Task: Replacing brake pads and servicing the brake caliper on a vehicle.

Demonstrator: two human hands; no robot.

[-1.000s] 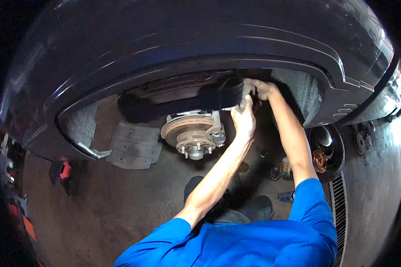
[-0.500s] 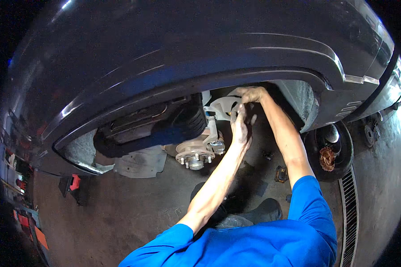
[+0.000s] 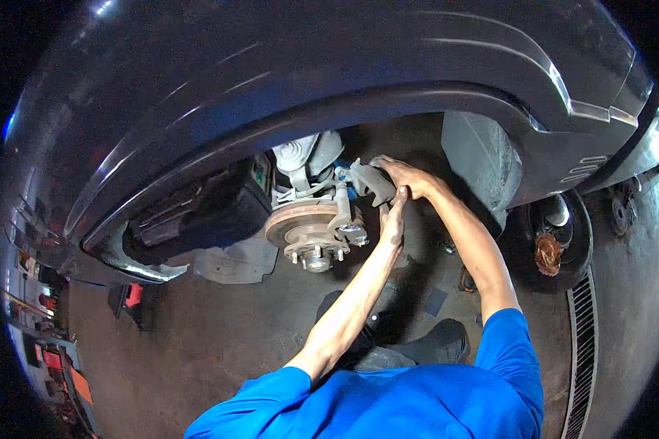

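car body (image 3: pixel 329 62): glossy, smooth | brake disc (image 3: pixel 300 227): dull, rusty metal | grey part (image 3: pixel 372 184): matt | shirt (image 3: pixel 388 402): cloth

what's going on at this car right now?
A person in a blue shirt has both hands up inside the car's wheel opening. The right hand reaches over a grey part, with the left hand at its lower right edge; how firmly either grips is unclear. The brake disc sits just left of them, wheel off and studs bare.

A head-worn fisheye looks down over the blue shirt (image 3: pixel 388 402) toward the nearby wheel arch (image 3: pixel 417 99)
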